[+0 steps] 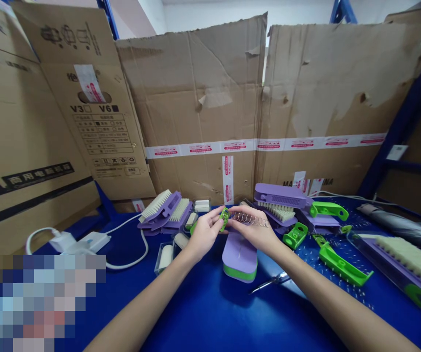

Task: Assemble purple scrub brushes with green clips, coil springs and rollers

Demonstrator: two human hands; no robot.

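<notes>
Above a purple block with a green band [239, 256], my two hands meet. My left hand [205, 232] pinches a small green plastic piece [224, 220] between thumb and fingers. From that piece a copper-coloured coil spring [249, 218] stretches over my right hand [256, 230], whose closed fingers hold it at the green piece; its exact grip is partly hidden. Below my right forearm lies a slim metal tool [271, 282], partly covered by the arm.
Purple brushes with cream bristles [166, 210] are heaped at left, more purple pieces [281, 195] at right. Green plastic parts [344, 266] and scattered small screws surround the right side. A clear box with a white roller [166, 256], white cables [144, 249] and a cardboard wall [203, 112] border the workspace.
</notes>
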